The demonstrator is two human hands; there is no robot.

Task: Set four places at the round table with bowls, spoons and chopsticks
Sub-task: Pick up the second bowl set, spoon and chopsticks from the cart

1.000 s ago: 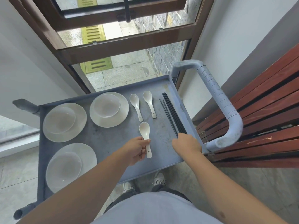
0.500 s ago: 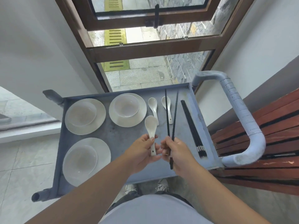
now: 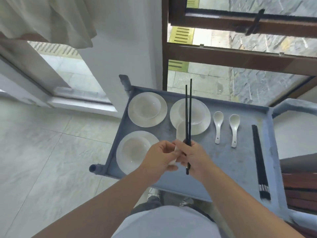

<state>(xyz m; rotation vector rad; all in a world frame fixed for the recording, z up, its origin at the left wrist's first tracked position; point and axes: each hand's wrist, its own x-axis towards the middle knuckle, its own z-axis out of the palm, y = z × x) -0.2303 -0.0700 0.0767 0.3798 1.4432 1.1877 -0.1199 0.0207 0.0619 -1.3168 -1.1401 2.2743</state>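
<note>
My left hand [image 3: 158, 156] is shut on a white spoon [image 3: 181, 133], its bowl pointing away from me. Touching it, my right hand [image 3: 195, 156] grips a pair of black chopsticks [image 3: 188, 114] that stand upward over the grey cart tray [image 3: 223, 165]. On the tray sit three white bowls on plates: far left [image 3: 147, 109], far middle [image 3: 197, 114], near left [image 3: 133, 152]. Two more white spoons [image 3: 218, 124] [image 3: 234, 127] lie side by side to the right. A bundle of black chopsticks [image 3: 259, 158] lies along the tray's right side.
The cart's handle [image 3: 295, 107] curves at the right, with a dark red wooden bench [image 3: 300, 184] beyond it. A brown-framed window [image 3: 240, 55] stands behind the cart, a white wall [image 3: 128, 48] and curtain [image 3: 51, 18] to the left. Pale floor tiles [image 3: 51, 152] lie left of the cart.
My right hand lifted a pair of chopsticks off the tray and brought it against my left hand, which raised the spoon. The view swung left, so the cart now sits further right.
</note>
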